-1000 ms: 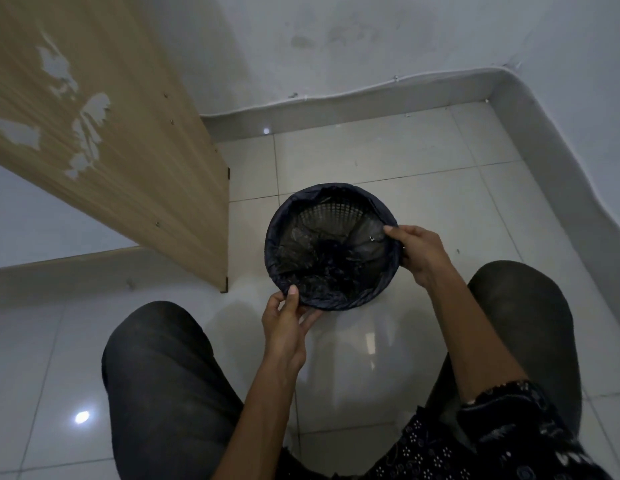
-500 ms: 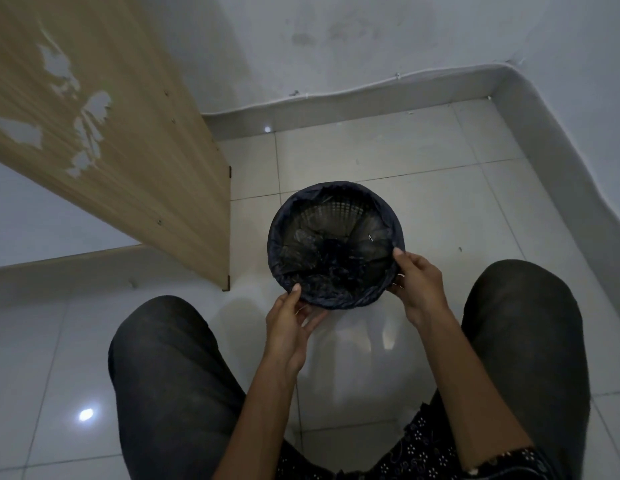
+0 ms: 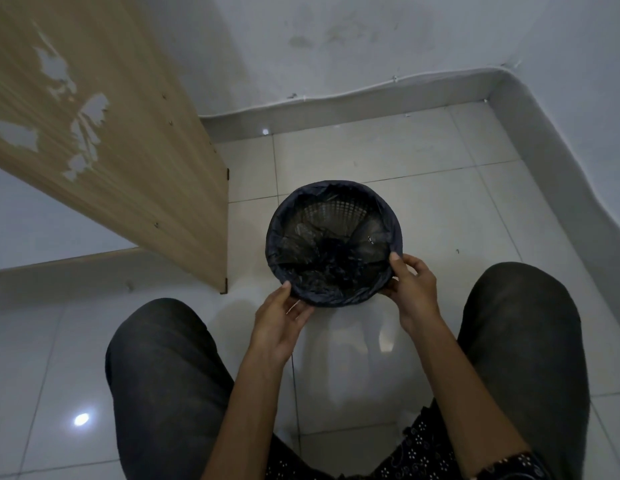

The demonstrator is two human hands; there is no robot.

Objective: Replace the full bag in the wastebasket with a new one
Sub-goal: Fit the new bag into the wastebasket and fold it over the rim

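Note:
A small round mesh wastebasket stands on the tiled floor between my knees. A thin black bag lines it, its edge folded down over the rim all round. My left hand is at the near left of the rim, thumb on the bag's folded edge, fingers under it. My right hand holds the near right side, thumb on the rim and fingers curled round the outside. The basket's lower part is hidden behind the bag and my hands.
A wooden panel with peeling veneer stands to the left, its lower corner close to the basket. White walls with a grey skirting close off the corner behind and to the right. My knees flank the basket on glossy tiles.
My right hand has slid from the right side of the rim down to the near right. The left hand has stayed at the near left edge.

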